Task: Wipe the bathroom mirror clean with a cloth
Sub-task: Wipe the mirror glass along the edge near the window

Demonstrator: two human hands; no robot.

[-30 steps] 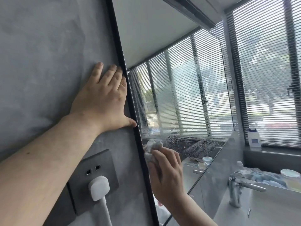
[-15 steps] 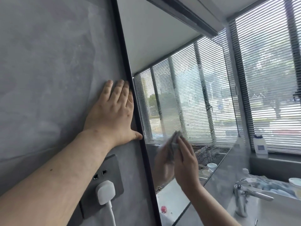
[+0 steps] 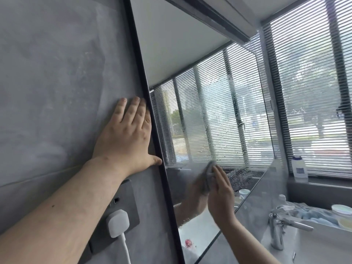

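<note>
Mirror [image 3: 219, 115] glass is rigid, slick, wet; soft limp cloth [image 3: 209, 175] pressed flat under right hand [image 3: 222, 199] straight fingers, left hand [image 3: 126, 136] spread open on wall beside its frame.

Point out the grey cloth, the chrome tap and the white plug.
Grey cloth [image 3: 209, 173]: head view, bunched top above the fingers.
Chrome tap [image 3: 275, 231]: head view, upright body.
White plug [image 3: 118, 223]: head view, front face.

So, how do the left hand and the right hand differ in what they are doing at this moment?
The left hand lies flat with straight fingers on the grey wall, beside the mirror's black frame; the right hand presses a grey cloth against the mirror glass. The left hand holds nothing; the right hand works with the cloth. The left hand sits higher than the right hand. Both are bare.
</note>
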